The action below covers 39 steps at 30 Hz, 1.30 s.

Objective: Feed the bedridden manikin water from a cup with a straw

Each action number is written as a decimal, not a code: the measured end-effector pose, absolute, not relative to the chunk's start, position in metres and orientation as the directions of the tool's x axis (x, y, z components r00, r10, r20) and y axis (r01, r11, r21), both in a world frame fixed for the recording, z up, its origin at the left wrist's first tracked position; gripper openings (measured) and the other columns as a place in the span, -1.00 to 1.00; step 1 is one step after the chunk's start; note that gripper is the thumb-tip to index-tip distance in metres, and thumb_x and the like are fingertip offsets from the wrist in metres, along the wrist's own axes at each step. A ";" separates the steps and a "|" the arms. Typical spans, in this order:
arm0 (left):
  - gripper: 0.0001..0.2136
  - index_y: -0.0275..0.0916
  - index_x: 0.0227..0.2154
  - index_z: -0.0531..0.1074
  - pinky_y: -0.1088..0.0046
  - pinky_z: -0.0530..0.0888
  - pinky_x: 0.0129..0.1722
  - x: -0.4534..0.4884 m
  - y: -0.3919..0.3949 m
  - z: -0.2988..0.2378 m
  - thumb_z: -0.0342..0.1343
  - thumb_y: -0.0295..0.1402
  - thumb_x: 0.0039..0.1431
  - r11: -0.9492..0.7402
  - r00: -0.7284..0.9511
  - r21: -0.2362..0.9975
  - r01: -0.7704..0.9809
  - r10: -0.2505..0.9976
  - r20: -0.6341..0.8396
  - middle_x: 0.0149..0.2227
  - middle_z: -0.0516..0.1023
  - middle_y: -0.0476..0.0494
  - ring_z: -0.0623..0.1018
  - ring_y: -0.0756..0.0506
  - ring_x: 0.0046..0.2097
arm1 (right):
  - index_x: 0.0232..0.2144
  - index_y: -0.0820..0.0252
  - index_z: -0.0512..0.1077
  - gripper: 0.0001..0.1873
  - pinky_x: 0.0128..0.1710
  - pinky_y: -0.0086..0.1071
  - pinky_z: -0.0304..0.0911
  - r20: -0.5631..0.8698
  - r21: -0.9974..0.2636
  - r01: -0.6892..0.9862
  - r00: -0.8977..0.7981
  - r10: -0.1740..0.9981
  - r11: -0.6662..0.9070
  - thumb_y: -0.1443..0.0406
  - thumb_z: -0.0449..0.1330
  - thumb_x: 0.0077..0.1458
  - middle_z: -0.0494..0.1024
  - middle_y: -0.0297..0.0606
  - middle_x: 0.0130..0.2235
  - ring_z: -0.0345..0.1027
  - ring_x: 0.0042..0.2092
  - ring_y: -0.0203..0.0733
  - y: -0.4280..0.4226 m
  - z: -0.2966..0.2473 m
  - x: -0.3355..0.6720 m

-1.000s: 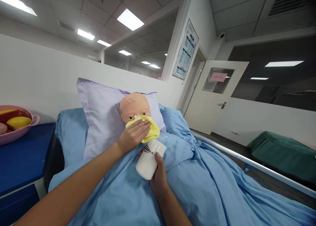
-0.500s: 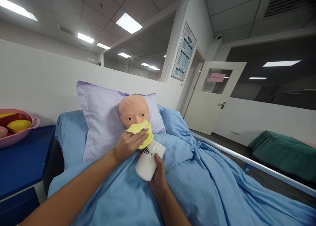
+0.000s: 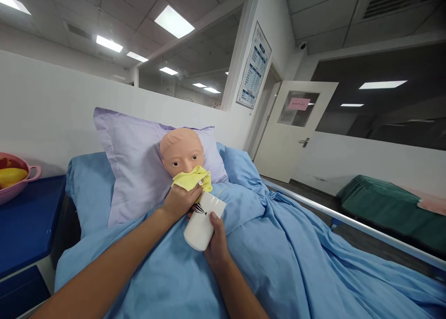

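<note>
A manikin [image 3: 181,147] lies in bed, its head on a lilac pillow [image 3: 130,170] and its body under a blue quilt [image 3: 272,244]. My left hand [image 3: 179,200] is closed on a yellow cloth [image 3: 190,178], which covers the manikin's mouth and chin. Just below the cloth, my right hand [image 3: 216,240] grips a white mug [image 3: 204,223] with a dark striped mark on its side. The mug is tilted, and its inside is hidden from me. Some fingers of my right hand are out of sight behind it.
On the left a blue bedside cabinet [image 3: 31,226] carries a pink basket [image 3: 19,189] with fruit in it. A bed rail [image 3: 348,220] runs along the right side. Beyond it stand a door [image 3: 292,133], swung open, and a green-covered bed [image 3: 379,207].
My left hand has shifted the cloth slightly lower on the manikin's face, uncovering more around the nose. The mug stays in my right hand. The whole view has shifted a little.
</note>
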<state>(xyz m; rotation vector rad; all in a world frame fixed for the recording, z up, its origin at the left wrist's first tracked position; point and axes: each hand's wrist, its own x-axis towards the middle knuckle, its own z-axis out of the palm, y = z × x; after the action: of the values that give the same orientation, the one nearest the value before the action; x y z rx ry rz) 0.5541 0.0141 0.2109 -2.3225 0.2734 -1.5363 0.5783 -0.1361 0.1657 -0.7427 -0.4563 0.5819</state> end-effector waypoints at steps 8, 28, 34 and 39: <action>-0.86 -0.31 -0.18 0.49 0.22 0.57 -0.16 0.554 0.017 0.218 0.06 -0.48 0.27 -0.880 0.420 -0.467 0.084 -0.394 0.818 -0.16 0.65 -0.21 0.63 -0.21 -0.13 | -0.16 0.18 0.50 -0.47 -0.26 -0.15 0.50 0.179 -0.735 -0.336 0.742 0.647 0.588 -0.03 0.34 -0.09 0.65 -0.16 -0.30 0.56 -0.24 0.03 -0.132 0.164 0.583; -0.80 -0.27 -0.14 0.48 0.21 0.52 -0.07 0.560 0.016 0.228 -0.03 -0.49 0.31 -0.914 0.482 -0.405 -0.018 -0.363 0.797 -0.04 0.60 -0.29 0.60 -0.19 -0.07 | -0.14 0.15 0.50 -0.51 -0.24 -0.15 0.50 0.211 -0.733 -0.339 0.711 0.671 0.589 -0.02 0.32 -0.04 0.64 -0.19 -0.34 0.55 -0.19 0.04 -0.137 0.163 0.579; -0.81 -0.29 -0.21 0.50 0.22 0.53 -0.04 0.554 0.014 0.208 -0.04 -0.48 0.32 -0.928 0.455 -0.371 -0.035 -0.345 0.821 -0.27 0.64 -0.20 0.62 -0.18 -0.14 | -0.12 0.13 0.48 -0.49 -0.26 -0.16 0.50 0.190 -0.735 -0.334 0.734 0.652 0.590 -0.01 0.34 -0.07 0.64 -0.20 -0.33 0.56 -0.21 0.03 -0.137 0.164 0.578; -0.73 -0.32 0.01 0.44 0.25 0.52 0.06 0.539 0.012 0.201 -0.04 -0.48 0.33 -0.945 0.416 -0.298 -0.136 -0.327 0.848 -0.03 0.61 -0.24 0.58 -0.17 0.03 | -0.10 0.13 0.47 -0.48 -0.25 -0.16 0.49 0.190 -0.740 -0.332 0.731 0.655 0.585 -0.01 0.33 -0.06 0.64 -0.20 -0.33 0.56 -0.22 0.03 -0.136 0.161 0.579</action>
<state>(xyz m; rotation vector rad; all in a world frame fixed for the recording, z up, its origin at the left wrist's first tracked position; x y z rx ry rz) 0.5386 0.0119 0.2013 -2.4847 0.4108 -1.5511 0.5787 -0.1361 0.1609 -0.7431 -0.4796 0.6021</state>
